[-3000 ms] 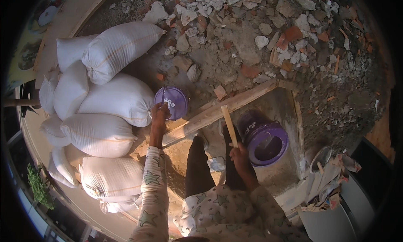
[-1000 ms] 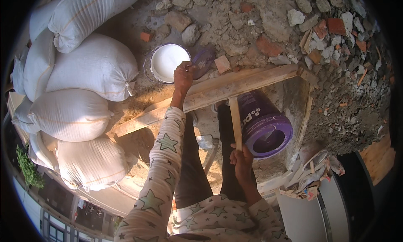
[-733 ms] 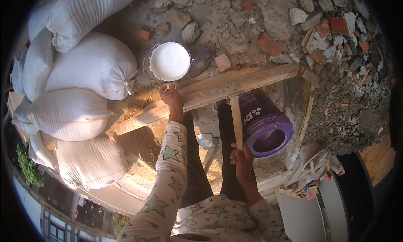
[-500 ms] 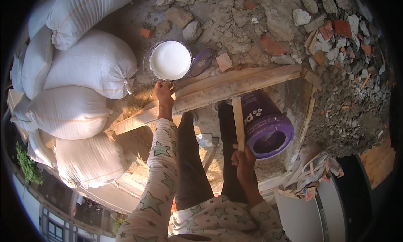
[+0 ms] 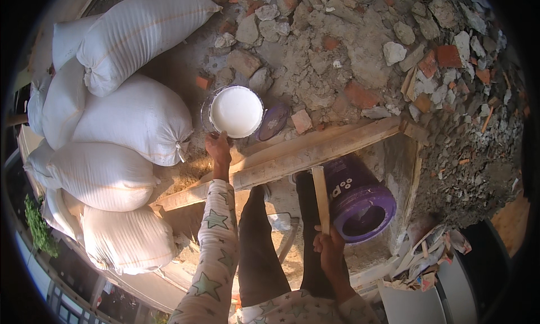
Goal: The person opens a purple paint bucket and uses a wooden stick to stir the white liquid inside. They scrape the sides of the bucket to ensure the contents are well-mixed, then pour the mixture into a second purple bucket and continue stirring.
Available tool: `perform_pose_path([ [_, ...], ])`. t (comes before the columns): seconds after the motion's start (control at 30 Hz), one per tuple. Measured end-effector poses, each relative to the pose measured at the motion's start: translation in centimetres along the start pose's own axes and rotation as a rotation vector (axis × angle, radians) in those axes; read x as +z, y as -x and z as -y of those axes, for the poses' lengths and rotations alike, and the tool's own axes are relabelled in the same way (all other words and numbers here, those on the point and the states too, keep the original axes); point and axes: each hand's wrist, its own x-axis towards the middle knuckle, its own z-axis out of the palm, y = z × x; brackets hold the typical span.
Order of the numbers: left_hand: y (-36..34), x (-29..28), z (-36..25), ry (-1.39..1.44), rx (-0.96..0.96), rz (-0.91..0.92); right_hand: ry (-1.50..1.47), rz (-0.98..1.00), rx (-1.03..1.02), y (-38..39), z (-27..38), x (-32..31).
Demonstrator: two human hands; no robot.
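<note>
Compared with 0.5 s before: left hand (image 5: 218,148) sat in nearly the same spot, at the near rim of the open pail (image 5: 235,111); pail and the plank under the hand hadn't shifted. Three seconds before, the purple lid (image 5: 274,121) was still on the pail; by now it was off, leaning against the pail's right side on the rubble (image 5: 360,59). Right hand (image 5: 328,247) kept its hold on the stick (image 5: 320,197) throughout.

Grip state: left fingers reached up to the pail's rim, touching or just short of it. Couldn't tell whether they were pinching the rim or just resting there. Right hand was curled around the stick's lower end, fingers pressed together on it.

Pail: stood upright on the ground, mouth up, full of white paint, just beyond the plank (image 5: 292,158) and beside the sacks (image 5: 132,118) to its left.

Stick: long axis ran near-vertical in view, low end in the right hand, top end touching the plank's near edge.

Plank: long axis ran diagonally, low-left by the sacks to upper-right at the rubble's edge.

Purple bucket (image 5: 357,203) lay on its side right of the stick, mouth facing down-right toward the camera, base under the plank.
</note>
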Motion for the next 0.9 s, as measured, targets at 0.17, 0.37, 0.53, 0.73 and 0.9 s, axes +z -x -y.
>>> perform_pose_path([
  [0.17, -0.7, 5.4, -5.7, -0.006, 0.091, 0.065, -0.016, 0.008, 0.002, 0.0, -0.1, -0.3],
  [0.37, -4.7, 6.8, -6.6, -0.243, 0.273, 0.001, -0.043, 0.011, 0.008, 0.1, -0.3, -0.6],
  [0.53, -2.3, 6.6, -8.9, 0.068, 0.067, 0.134, -0.041, 0.008, 0.033, 0.0, -0.2, -0.4],
  [0.73, 0.7, 5.5, -7.8, 0.09, 0.051, 0.198, -0.056, 0.02, -0.002, 0.1, -1.1, -0.5],
  [0.9, -0.3, 2.2, -3.5, 0.065, -0.055, 0.142, -0.043, 0.002, 0.002, 0.1, -0.8, -0.2],
])
